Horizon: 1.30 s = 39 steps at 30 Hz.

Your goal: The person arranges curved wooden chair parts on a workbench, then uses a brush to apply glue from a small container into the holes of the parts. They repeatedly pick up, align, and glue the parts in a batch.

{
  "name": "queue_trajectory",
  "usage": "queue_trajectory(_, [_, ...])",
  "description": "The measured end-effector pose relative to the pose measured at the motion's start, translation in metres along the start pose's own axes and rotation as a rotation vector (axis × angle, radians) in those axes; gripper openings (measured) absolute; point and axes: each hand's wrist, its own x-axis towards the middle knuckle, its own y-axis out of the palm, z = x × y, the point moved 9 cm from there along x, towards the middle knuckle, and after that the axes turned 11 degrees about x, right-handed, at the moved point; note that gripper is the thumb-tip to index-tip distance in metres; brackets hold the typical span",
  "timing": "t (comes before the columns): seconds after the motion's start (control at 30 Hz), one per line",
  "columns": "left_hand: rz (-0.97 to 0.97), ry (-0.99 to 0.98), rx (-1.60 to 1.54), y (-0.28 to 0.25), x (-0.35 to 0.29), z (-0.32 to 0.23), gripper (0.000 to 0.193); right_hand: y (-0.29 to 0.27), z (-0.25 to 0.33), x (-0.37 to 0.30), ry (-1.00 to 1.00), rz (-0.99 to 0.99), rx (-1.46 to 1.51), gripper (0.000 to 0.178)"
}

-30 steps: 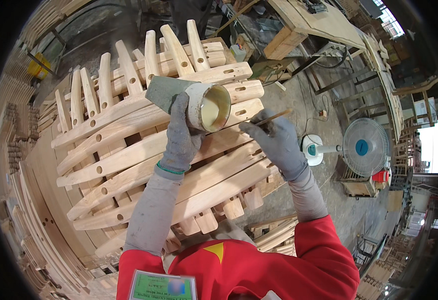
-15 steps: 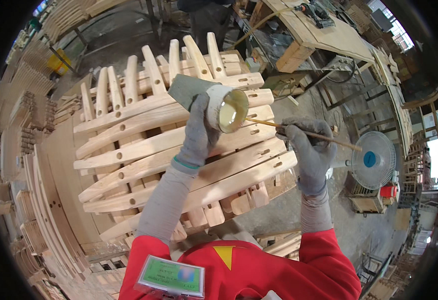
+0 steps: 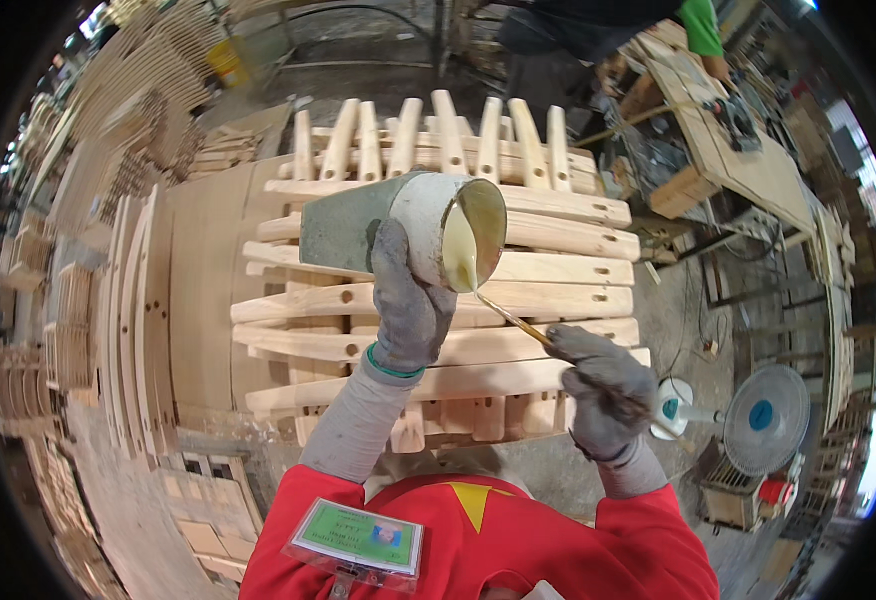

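Observation:
My gloved left hand (image 3: 410, 305) is wrapped round a cup (image 3: 423, 220) with a white band and a grey-green tapered end. The cup is tipped, its mouth toward the right, and pale creamy liquid (image 3: 460, 250) lies along its lower side up to the rim. My gloved right hand (image 3: 606, 385) grips a thin wooden stick (image 3: 518, 322), whose wet tip is at the cup's lower lip. Beneath both hands lie stacked curved wooden pieces (image 3: 498, 300) with slots and round holes near their ends.
A white fan (image 3: 766, 420) stands at the right. Workbenches with a power tool (image 3: 736, 125) are at the far right, where another person's green sleeve (image 3: 700, 25) shows. Long boards (image 3: 138, 320) and stacked wood parts line the left, near a yellow bucket (image 3: 226, 62).
The view has shifted, so the wood stack appears further right. The cup is tipped more, with liquid now at its lip. My right hand has brought the stick's tip to the lower rim.

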Motion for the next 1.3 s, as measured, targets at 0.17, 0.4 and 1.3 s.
queue_trajectory(0.17, [0.022,-0.045,-0.062,-0.017,-0.007,-0.036,0.053,0.022,-0.033,0.014,0.185,-0.257,0.45,0.021])
queue_trajectory(0.4, [0.076,0.076,-0.154,-0.048,0.006,-0.078,0.047,0.074,-0.058,0.031,0.242,-0.233,0.563,0.016])
queue_trajectory(1.3, [-0.16,0.173,-0.159,-0.179,0.104,-0.052,0.047,0.147,-0.258,0.175,0.349,0.248,-0.371,0.028])
